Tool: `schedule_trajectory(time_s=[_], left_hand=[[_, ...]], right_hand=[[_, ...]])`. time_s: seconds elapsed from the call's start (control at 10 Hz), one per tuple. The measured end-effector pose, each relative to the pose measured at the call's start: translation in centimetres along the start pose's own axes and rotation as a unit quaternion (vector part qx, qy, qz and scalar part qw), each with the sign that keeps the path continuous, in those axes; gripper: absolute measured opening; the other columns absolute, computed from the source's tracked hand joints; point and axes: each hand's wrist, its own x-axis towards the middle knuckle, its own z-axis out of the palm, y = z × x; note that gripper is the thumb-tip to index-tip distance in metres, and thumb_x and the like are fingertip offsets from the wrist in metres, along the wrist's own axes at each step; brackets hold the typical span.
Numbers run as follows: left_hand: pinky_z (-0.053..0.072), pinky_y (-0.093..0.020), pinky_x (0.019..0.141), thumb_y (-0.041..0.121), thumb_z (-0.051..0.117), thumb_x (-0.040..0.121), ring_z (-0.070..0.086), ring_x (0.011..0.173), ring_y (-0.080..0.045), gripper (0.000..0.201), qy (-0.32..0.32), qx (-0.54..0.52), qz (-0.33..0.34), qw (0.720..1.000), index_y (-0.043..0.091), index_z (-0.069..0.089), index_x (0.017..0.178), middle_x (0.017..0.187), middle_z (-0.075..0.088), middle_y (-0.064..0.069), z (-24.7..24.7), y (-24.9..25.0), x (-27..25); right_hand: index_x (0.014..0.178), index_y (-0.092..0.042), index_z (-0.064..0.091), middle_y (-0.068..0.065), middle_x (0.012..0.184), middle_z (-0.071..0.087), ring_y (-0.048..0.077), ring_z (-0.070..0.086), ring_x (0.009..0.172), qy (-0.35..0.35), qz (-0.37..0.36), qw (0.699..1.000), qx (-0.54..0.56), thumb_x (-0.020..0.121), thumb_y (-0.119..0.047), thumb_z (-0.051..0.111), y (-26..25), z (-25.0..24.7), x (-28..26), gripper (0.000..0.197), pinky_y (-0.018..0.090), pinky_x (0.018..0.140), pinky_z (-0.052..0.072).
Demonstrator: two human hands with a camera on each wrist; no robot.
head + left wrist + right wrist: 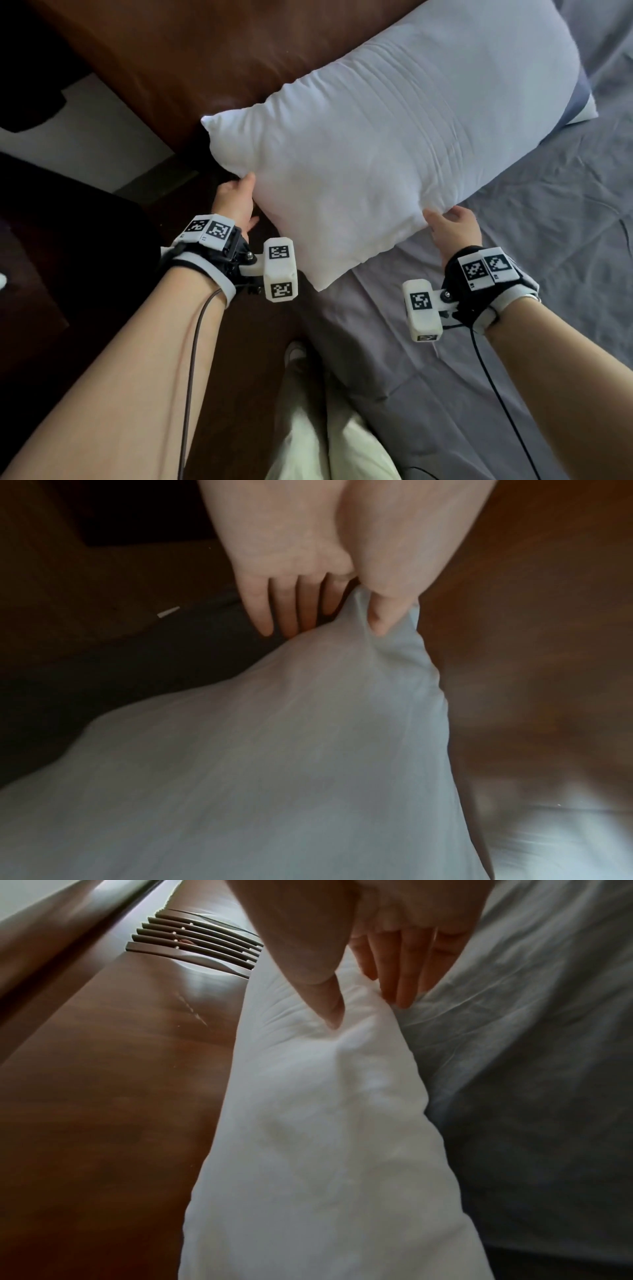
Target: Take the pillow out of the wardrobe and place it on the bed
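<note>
Open grey bed (513,274) sheet lies bare to the right and toward the near edge, giving free passage there. The brown headboard (205,58) closes off the far-left side; the white pillow (376,154) leans against it and covers the head of the bed. A second pillow (579,102) sits behind at the far right. A dark gap (191,192) opens beside the bed at left, bounded by dark furniture (51,240).

- Head view is sharp and evenly lit; the white pillow (376,144) is brightest, the left side sinks into darkness.
- Left wrist view is dim, grainy, smeared.
- Glare streaks the headboard (192,988).
</note>
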Motion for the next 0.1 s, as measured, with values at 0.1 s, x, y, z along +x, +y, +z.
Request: schedule_trajectory(time_s=[0.1], left_hand=[[0.043, -0.039, 0.100, 0.027, 0.048, 0.098, 0.054, 0.122, -0.025, 0.043, 0.028, 0.002, 0.006, 1.000, 0.011, 0.046, 0.138, 0.137, 0.053, -0.012, -1.09, -0.35, -2.29]], right_hand=[[0.133, -0.011, 0.049, 0.005, 0.124, 0.063, 0.021, 0.061, 0.111, 0.013, -0.001, 1.000, -0.020, 0.083, -0.028, 0.065, -0.74, -0.68, -1.49, 0.056, 0.034, 0.097, 0.048]])
